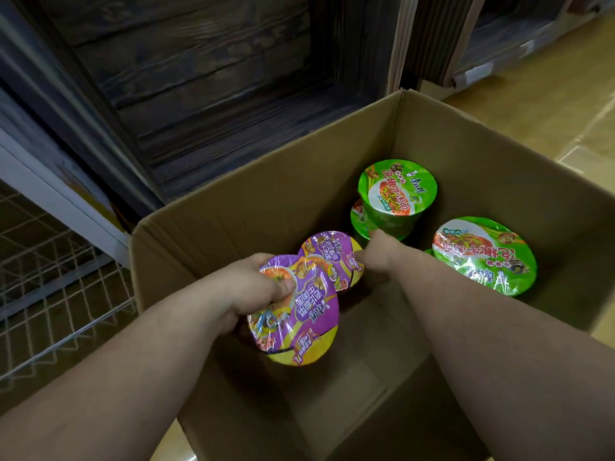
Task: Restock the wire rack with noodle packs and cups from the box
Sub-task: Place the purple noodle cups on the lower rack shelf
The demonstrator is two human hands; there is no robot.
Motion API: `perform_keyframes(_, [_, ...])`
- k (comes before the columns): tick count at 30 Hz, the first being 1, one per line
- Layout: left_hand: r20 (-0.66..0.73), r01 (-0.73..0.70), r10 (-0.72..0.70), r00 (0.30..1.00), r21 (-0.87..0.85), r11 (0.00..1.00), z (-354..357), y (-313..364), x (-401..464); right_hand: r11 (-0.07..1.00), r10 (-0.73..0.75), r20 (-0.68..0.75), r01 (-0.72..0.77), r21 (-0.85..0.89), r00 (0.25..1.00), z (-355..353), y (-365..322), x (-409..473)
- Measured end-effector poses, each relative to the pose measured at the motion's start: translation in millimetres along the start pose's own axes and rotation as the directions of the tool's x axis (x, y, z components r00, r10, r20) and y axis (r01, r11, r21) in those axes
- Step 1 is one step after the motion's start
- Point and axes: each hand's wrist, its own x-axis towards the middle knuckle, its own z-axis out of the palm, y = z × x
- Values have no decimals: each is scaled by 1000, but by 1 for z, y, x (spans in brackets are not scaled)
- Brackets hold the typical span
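Note:
Both my arms reach down into an open cardboard box [253,194]. My left hand [256,287] grips a purple noodle cup [296,321] by its rim, thumb on the lid, and the cup is tilted toward me. My right hand [379,254] holds a second purple noodle cup [329,257] at its right edge, just behind the first. Its fingers are hidden under the rim. Green noodle cups stand in the box's far right: one upright [397,191], another [484,256] to its right, and a third [359,219] partly hidden below. The wire rack [50,294] lies at the left.
A dark wooden panel [199,78] rises behind the box. A white shelf edge [66,207] runs above the wire rack at the left. Light wood-pattern floor [549,94] shows at the right. The near half of the box bottom [359,377] is bare cardboard.

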Motion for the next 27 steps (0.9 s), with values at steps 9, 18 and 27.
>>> perform_keyframes(9, [-60,-26,20,998,-107,994,-2,-3,6,967,19,220,-74,244,975,23,-12,-10])
perform_keyframes(18, [-68,-18,7,998,-169,985,-4,-8,6,971,-124,142,149,-185,982,36,-15,-4])
perform_keyframes(27, [-157,-246,200,967,-378,893,-1,-4,-11,981,-161,242,183,-68,957,13,-13,-32])
